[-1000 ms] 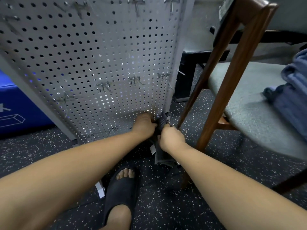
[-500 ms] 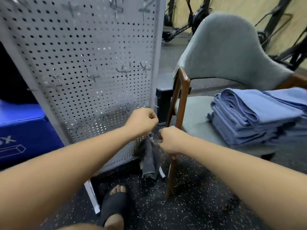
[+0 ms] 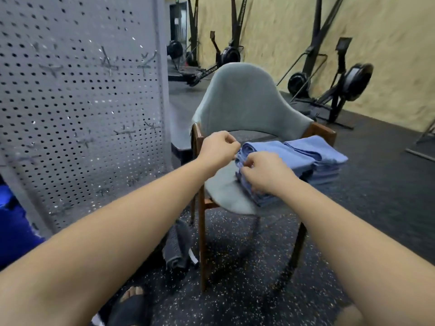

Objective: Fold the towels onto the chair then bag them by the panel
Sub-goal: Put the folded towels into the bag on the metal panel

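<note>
Head view takes in a tall grey perforated metal panel (image 3: 82, 109) on the left and, just beside it, a grey upholstered chair with wooden legs (image 3: 244, 102). On its seat sits the stack of folded blue towels (image 3: 289, 154), apparently two piles side by side, with the long axis running from the seat's near-left out to its far-right. A dark grey fabric bag (image 3: 179, 245) lies slumped on the speckled black floor (image 3: 235, 278) between the panel's foot and the chair's front-left leg. It looks collapsed, with nothing visible in it. Both hands meet at the stack's near-left end. The right hand (image 3: 266, 172) has its grip clamped on the edge of the layers, fingers curled down over them. The left hand (image 3: 217, 149) is curled at the top corner, but blur hides whether its grip has cloth. The bag lies below and left of the hands, nearer the left arm, so the towels will probably have to travel down and leftward.
</note>
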{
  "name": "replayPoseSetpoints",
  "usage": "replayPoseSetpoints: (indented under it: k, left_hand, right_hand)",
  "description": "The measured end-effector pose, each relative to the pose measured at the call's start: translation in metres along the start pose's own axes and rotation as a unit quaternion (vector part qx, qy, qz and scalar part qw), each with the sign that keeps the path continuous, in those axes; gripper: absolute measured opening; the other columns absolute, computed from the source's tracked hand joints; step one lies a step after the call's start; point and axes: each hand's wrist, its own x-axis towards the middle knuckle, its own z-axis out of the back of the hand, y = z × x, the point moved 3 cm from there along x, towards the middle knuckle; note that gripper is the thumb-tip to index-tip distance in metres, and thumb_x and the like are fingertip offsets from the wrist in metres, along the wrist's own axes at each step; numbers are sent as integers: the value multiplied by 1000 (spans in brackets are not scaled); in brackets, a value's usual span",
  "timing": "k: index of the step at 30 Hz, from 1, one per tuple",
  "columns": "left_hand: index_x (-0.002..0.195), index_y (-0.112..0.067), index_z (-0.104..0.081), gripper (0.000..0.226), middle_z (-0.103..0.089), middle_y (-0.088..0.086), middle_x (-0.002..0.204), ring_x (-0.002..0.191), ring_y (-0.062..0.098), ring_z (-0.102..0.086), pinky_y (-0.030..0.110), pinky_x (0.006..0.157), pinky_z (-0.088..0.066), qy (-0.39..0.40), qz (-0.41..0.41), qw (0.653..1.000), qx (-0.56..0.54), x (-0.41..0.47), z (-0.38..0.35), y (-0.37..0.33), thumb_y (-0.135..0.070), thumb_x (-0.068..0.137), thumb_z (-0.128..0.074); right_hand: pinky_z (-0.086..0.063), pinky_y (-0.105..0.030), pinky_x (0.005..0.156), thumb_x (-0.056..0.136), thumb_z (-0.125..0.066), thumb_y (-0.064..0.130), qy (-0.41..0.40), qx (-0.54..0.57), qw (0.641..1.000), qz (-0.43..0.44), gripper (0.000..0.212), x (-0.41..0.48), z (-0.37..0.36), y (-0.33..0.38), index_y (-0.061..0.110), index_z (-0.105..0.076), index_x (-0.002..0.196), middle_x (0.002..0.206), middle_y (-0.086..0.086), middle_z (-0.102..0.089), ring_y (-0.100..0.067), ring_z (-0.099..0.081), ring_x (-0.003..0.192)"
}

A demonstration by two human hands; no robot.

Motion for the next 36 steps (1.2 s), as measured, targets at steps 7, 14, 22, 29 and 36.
replayPoseSetpoints:
  k: [7, 14, 22, 29, 36]
  left_hand:
    - [109, -14, -61, 38, -68, -1, 102, 88, 17, -61, 33, 73, -49, -5, 39, 999, 6, 38, -46, -4, -45, 90, -71]
    - [65, -22, -53, 24, -48, 2, 63, 62, 27, -46, 34, 57, -42, 16, 41, 998, 55, 45, -62, -1, -30, 79, -71]
    - [68, -18, -59, 15, -33, 8, 70, 68, 21, -26, 33, 59, -21, 62, 44, 996, -52, 27, -52, -13, -19, 72, -73]
    - [96, -24, -80, 21, -79, -8, 87, 77, 7, -65, 32, 80, -56, 81, -62, 987, -125, -22, -48, -33, -20, 75, -80]
    - [106, -7, -77, 25, -67, -12, 79, 70, -1, -57, 14, 70, -45, 110, -105, 979, -137, -75, -45, -26, 3, 84, -83]
  right_hand:
    - [-55, -43, 82, 96, -54, 22, -150, 58, 986, -54, 17, 3, 13, -34, 16, -70, 96, 97, -6, -74, -35, -62, 98]
    - [-36, -38, 73, 105, -48, 20, -145, 92, 981, -90, 18, 13, 2, -61, 11, -63, 99, 93, -7, -64, -31, -53, 94]
    - [-45, -42, 73, 105, -50, 51, -144, 173, 963, -151, 49, 24, 0, -79, 14, -51, 72, 81, -9, -68, -36, -62, 87]
    - [-61, -41, 67, 87, -52, 83, -84, 365, 900, -222, 79, 21, 15, -87, 8, -76, 92, 79, -11, -79, -29, -75, 71]
    - [-61, -35, 64, 88, -76, 32, 5, 380, 911, -160, 24, 8, 24, -76, 10, -67, 90, 74, -8, -66, -21, -65, 59]
